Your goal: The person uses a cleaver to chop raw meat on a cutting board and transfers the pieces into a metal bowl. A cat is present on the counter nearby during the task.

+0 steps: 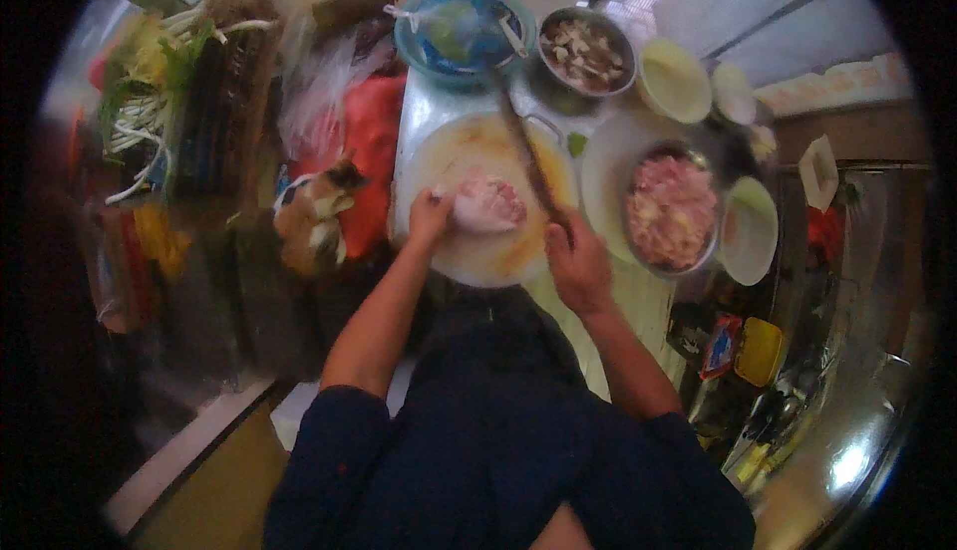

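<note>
Pink meat lump [488, 203] gripped by your left hand [430, 215], long dark knife [533, 156] by right hand [578, 263]; probably cutting, align blade next.

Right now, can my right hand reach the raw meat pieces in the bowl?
Probably, once free: the right hand holds a long knife, but the raw meat pieces lie uncovered to its right, nothing visibly blocking.

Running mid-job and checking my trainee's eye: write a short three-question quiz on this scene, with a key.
1. Which hand grips the long, dark knife?
2. True or false: the pale pink raw meat piece lies on the round, stained white cutting board.
3. Which lies right of the board?
a) blue-green plastic basin
b) heap of raw pink meat chunks
c) long white-stemmed greens

Key: 1. Right hand. 2. True. 3. b.
</note>
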A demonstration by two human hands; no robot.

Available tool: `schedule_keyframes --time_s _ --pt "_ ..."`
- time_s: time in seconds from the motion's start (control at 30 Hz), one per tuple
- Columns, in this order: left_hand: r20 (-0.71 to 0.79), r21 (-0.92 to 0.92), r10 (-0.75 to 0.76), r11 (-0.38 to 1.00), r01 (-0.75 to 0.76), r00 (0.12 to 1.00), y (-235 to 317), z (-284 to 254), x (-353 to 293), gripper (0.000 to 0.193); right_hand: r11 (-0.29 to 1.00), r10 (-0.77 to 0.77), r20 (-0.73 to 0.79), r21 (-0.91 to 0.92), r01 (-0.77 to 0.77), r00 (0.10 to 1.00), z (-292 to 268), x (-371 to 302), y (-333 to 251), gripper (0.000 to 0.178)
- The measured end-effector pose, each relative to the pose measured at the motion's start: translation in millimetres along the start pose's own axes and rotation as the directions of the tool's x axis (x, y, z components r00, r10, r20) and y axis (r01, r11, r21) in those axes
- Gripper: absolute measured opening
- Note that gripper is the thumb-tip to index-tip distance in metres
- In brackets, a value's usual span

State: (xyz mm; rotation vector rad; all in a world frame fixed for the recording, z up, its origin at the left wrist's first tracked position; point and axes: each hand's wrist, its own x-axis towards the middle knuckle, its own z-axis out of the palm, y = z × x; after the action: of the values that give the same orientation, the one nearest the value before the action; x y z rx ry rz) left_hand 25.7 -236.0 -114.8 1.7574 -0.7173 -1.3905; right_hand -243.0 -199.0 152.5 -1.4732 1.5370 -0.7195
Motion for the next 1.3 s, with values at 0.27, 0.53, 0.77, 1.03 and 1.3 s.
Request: schedule_keyframes --time_s 0.27,0.53,0.77,1.03,1.3 --pt "0.002 0.193 0.031 0.981 -0.03 1.0 18 3 -6 0.033 0.91 0.355 0.103 -0.265 -0.319 0.929 70 -3 80 0.05" --pt "-0.115 0.059 0.11 0.993 -0.104 0.987 45 3 -26 0.025 0.921 0.376 0.11 -0.152 -0.358 0.92 62 -14 93 0.048" --pt "-0.175 0.062 0.206 0.978 -0.198 0.963 94 -11 -52 0.021 0.843 0.513 0.101 -0.249 -0.478 0.853 44 -60 96 0.046" --pt "-0.268 0.034 0.414 0.907 -0.42 0.87 153 15 -102 0.02 0.893 0.437 0.138 -0.183 -0.41 0.889 57 -40 110 0.045" --pt "-0.326 0.071 0.539 0.833 -0.548 0.777 245 -23 -108 0.019 0.909 0.401 0.156 -0.191 -0.371 0.903 40 -78 109 0.046"
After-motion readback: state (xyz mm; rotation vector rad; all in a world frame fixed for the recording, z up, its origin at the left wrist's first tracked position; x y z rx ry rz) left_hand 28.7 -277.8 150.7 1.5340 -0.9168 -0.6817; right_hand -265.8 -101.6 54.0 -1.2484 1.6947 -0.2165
